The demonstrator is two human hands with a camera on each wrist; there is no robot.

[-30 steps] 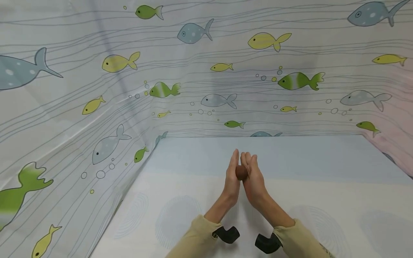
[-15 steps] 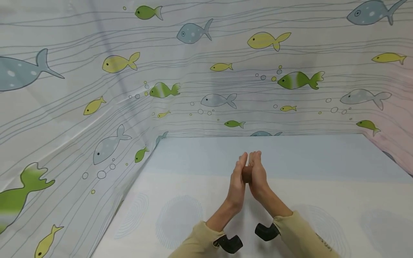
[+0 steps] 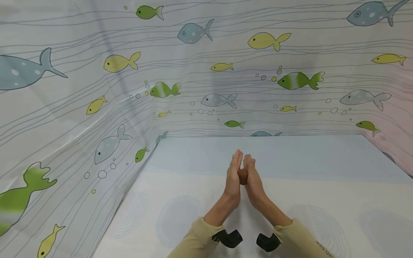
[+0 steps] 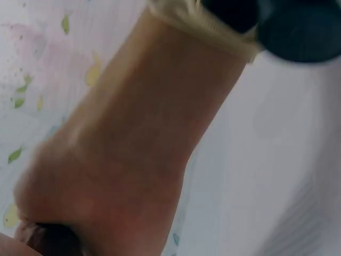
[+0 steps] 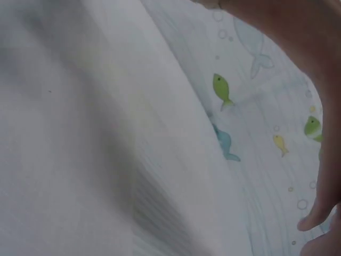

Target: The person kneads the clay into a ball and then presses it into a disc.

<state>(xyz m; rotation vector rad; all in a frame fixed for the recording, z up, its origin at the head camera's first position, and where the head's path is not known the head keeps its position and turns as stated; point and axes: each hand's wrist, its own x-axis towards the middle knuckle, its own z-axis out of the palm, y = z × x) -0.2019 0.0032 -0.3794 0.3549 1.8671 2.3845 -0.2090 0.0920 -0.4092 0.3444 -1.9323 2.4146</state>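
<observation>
A small brown lump, looking like modelling clay, sits between my two upright palms above the table. My left hand presses it from the left with fingers straight and pointing away. From the other side my right hand presses it, its fingers also straight. In the left wrist view the left hand fills the lower left, and part of the dark lump shows at the bottom edge. The right wrist view catches the right hand at its right side; the lump is hidden there.
A pale table with faint round patterns lies under the hands. Fish-printed sheeting rises behind it and at the left. A black wrist mount sticks out from the left sleeve, another black mount from the right.
Both hands shift right, then back left, and the right palm slides to and fro against the left. The lump turns between them; its outline goes from round to more block-like to rounder again.
</observation>
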